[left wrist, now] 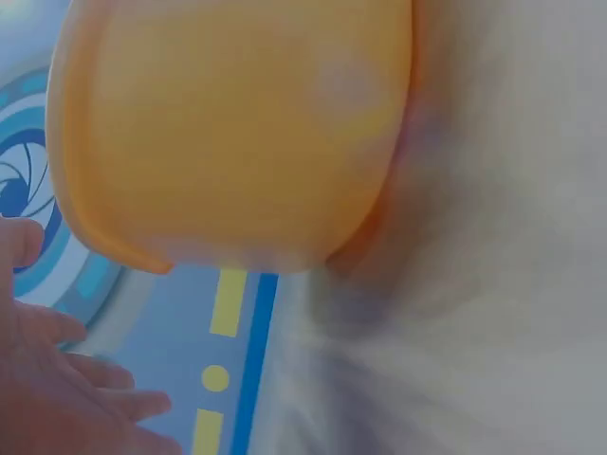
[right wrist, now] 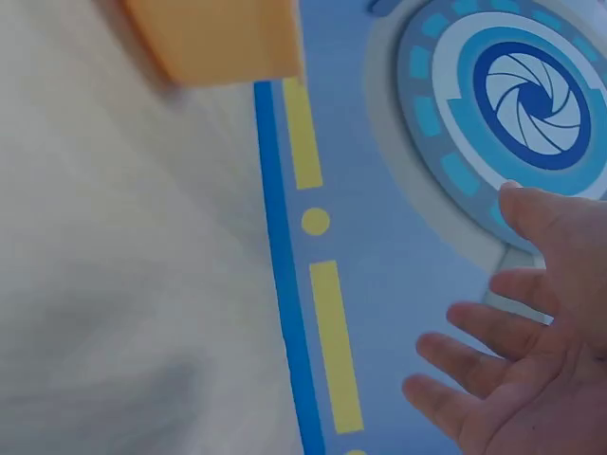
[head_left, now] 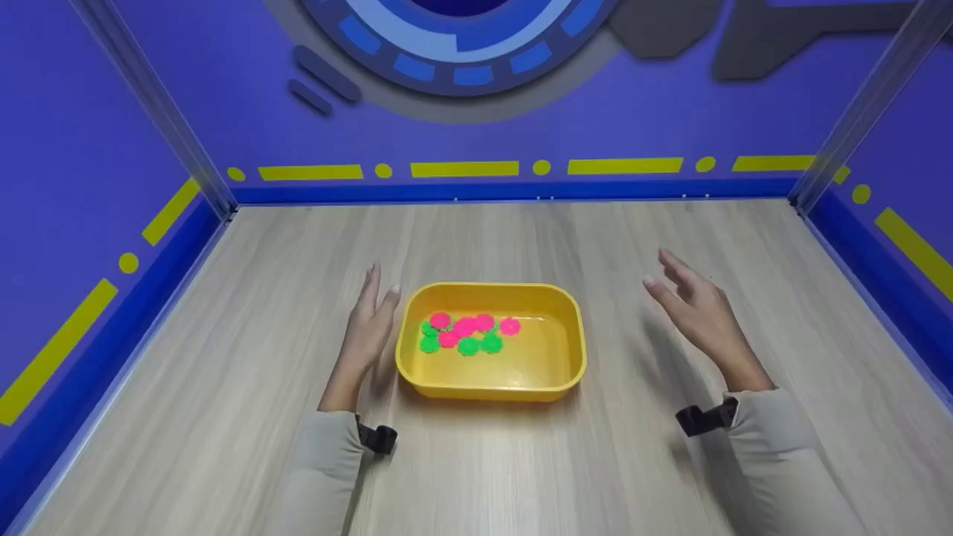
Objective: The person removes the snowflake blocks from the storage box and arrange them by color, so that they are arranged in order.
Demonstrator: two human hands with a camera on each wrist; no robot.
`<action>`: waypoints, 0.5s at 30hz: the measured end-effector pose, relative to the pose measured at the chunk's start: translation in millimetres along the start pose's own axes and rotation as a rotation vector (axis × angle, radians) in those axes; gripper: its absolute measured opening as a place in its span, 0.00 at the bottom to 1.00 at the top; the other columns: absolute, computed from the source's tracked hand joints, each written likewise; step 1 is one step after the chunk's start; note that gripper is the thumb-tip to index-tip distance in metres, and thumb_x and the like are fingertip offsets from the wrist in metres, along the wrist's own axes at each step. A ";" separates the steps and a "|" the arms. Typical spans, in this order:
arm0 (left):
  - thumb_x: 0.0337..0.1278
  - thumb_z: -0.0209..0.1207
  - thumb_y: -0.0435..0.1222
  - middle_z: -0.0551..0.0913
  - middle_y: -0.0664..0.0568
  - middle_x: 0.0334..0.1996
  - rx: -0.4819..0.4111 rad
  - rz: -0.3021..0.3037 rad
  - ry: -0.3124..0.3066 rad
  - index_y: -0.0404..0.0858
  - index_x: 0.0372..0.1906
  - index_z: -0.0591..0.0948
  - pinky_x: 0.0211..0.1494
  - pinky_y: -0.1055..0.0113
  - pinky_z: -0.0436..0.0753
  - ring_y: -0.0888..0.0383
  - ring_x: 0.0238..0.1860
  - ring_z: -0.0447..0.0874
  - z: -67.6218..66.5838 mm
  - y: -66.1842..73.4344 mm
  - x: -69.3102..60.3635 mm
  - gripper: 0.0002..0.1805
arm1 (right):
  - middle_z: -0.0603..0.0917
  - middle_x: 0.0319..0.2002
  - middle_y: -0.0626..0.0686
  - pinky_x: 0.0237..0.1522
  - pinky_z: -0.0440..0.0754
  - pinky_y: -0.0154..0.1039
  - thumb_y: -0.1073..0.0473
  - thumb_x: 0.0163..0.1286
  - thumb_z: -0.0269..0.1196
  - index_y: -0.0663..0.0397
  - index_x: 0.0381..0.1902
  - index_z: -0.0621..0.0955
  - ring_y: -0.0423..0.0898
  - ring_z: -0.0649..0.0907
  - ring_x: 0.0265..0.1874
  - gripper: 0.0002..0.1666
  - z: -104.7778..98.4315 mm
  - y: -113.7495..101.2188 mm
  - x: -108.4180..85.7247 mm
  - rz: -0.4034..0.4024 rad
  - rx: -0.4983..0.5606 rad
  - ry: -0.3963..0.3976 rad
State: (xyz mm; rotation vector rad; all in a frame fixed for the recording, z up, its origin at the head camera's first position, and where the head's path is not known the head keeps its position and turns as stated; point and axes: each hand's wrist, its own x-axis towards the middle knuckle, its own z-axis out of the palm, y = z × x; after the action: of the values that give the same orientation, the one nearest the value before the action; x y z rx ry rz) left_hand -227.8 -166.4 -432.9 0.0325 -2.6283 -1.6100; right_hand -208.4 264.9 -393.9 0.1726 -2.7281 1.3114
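A yellow plastic bin (head_left: 547,372) stands on the table with several pink discs (head_left: 465,326) and green discs (head_left: 468,346) in it, scalloped at the edge and gathered toward its left side. Just left of the bin is my left hand (head_left: 366,327), its fingers extended and holding nothing; the left wrist view has the bin's side (left wrist: 237,142) above the fingers. Farther off to the right, my right hand (head_left: 700,316) hovers with spread fingers, apart from the bin. In the right wrist view its palm (right wrist: 541,379) is bare.
The wood-grain table (head_left: 476,469) runs back to a purple-blue wall (head_left: 476,141) with yellow dashes. Side walls with metal corner posts (head_left: 160,97) enclose it left and right. A dark wrist mount (head_left: 700,420) sits at the right cuff, another mount (head_left: 380,439) at the left.
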 end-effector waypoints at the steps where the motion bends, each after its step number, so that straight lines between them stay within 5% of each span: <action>1: 0.73 0.40 0.49 0.43 0.50 0.78 -0.059 -0.014 -0.003 0.46 0.77 0.46 0.78 0.50 0.45 0.51 0.78 0.40 0.0 -0.7 0.5 0.34 | 0.61 0.73 0.59 0.69 0.64 0.56 0.40 0.71 0.53 0.52 0.75 0.57 0.59 0.64 0.70 0.41 0.6 -1.9 2.3 0.005 0.026 -0.008; 6: 0.73 0.41 0.46 0.49 0.51 0.77 -0.335 -0.060 -0.021 0.44 0.77 0.49 0.78 0.57 0.52 0.54 0.77 0.47 3.5 -6.9 4.6 0.33 | 0.69 0.69 0.55 0.67 0.67 0.54 0.37 0.69 0.54 0.50 0.72 0.64 0.55 0.69 0.68 0.40 7.5 -10.5 12.9 0.070 0.108 -0.067; 15: 0.73 0.40 0.42 0.55 0.46 0.75 -0.859 -0.145 -0.155 0.42 0.76 0.53 0.79 0.60 0.50 0.53 0.76 0.51 15.1 -27.5 9.2 0.30 | 0.76 0.64 0.55 0.66 0.70 0.50 0.39 0.65 0.60 0.52 0.65 0.73 0.52 0.75 0.62 0.36 29.9 -22.9 29.2 0.125 0.195 -0.212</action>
State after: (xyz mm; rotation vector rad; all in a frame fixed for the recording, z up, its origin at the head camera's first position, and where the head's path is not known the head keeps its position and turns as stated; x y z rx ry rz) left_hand -238.3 -165.9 -463.9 0.0584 -1.8249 -2.7255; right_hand -235.2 225.7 -390.5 0.1689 -2.8180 1.6858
